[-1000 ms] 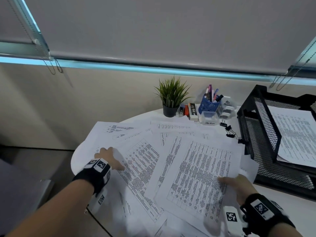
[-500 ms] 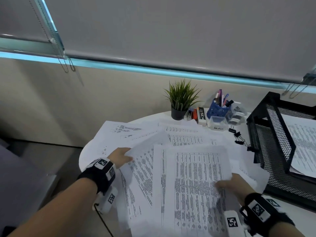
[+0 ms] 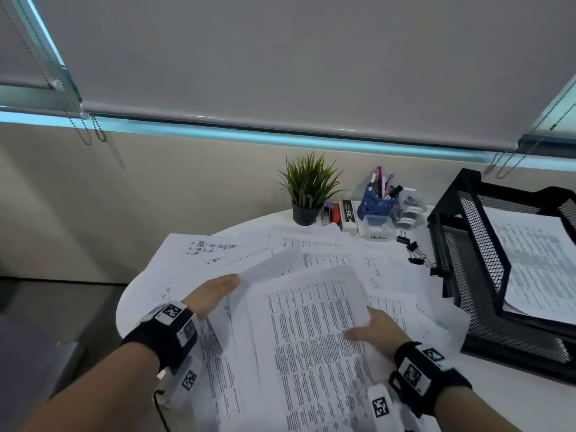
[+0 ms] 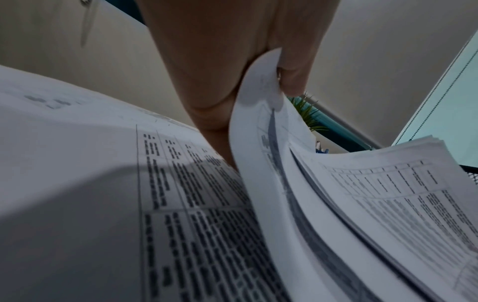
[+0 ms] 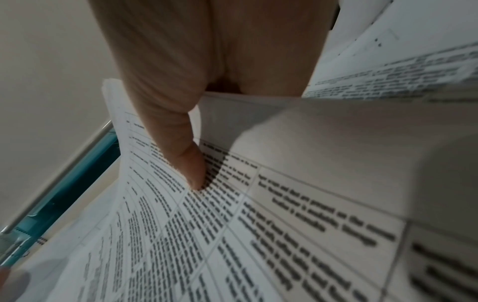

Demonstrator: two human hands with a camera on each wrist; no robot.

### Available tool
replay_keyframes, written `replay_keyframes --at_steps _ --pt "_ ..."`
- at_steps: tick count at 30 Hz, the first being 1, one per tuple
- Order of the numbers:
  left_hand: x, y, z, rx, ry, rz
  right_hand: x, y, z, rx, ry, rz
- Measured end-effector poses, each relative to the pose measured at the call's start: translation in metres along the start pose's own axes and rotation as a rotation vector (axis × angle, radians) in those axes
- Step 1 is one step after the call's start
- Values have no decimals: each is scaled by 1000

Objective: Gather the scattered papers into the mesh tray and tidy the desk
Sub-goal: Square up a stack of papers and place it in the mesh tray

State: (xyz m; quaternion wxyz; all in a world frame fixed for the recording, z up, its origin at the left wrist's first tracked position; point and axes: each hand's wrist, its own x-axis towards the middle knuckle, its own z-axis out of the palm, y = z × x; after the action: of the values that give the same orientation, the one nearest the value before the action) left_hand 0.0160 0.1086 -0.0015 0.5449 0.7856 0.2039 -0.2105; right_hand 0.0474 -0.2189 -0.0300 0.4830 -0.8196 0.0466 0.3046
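Printed white papers lie overlapped on the round white table. My left hand stands edge-on against the pile's left side, fingers straight. In the left wrist view a curled sheet edge sits pinched between thumb and palm of the left hand. My right hand grips the pile's right edge. Its thumb presses on the top sheet, with the fingers hidden underneath. The black mesh tray stands to the right, holding a few printed sheets.
Along the table's far edge stand a small potted plant, a blue pen cup and small stationery boxes. Black binder clips lie beside the tray's left wall. More loose sheets spread toward the far left edge.
Both hands have drawn inward, sliding the spread sheets into a tighter, squarer pile. The left hand turned edge-on and a sheet's edge has lifted against it.
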Motion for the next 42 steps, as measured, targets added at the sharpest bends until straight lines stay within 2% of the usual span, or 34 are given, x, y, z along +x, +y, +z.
replay_keyframes --at_steps 4,6,9,12,15,16,19,21,22,25,27,29,33,38,42 --pt "-2 -4 -17 4 -221 -54 3 -1 4 -25 54 8" --pt "3 -14 -25 -71 -222 -103 2 -1 6 -16 100 35" --pt "9 -27 -29 -247 -188 -90 1 1 9 -4 152 54" --pt "1 -33 -12 -337 -262 -71 2 1 14 0 207 63" --pt "-14 -29 18 -331 -324 -39 -4 -3 17 -3 235 46" --pt "-15 -30 28 -296 -284 -29 -6 -4 17 7 237 36" --pt "-6 -38 52 -153 18 -13 -13 -5 18 5 201 0" --pt "-4 -41 59 -215 134 -49 -13 1 15 -76 186 -25" --pt "-3 -42 60 -251 150 -66 -12 6 14 -115 187 -41" --pt "12 -65 55 -323 75 -98 -11 20 10 -218 214 -58" --pt "18 -73 57 -305 46 -114 -11 28 8 -309 252 -21" --pt "1 -58 61 -200 49 -75 -11 35 5 -383 287 21" --pt "-7 -49 55 -146 109 -45 -28 33 -10 -332 339 117" --pt "-5 -56 28 -216 235 -51 -39 47 -25 -507 430 393" --pt "-12 -68 1 -325 290 -70 -43 53 -26 -508 452 409"
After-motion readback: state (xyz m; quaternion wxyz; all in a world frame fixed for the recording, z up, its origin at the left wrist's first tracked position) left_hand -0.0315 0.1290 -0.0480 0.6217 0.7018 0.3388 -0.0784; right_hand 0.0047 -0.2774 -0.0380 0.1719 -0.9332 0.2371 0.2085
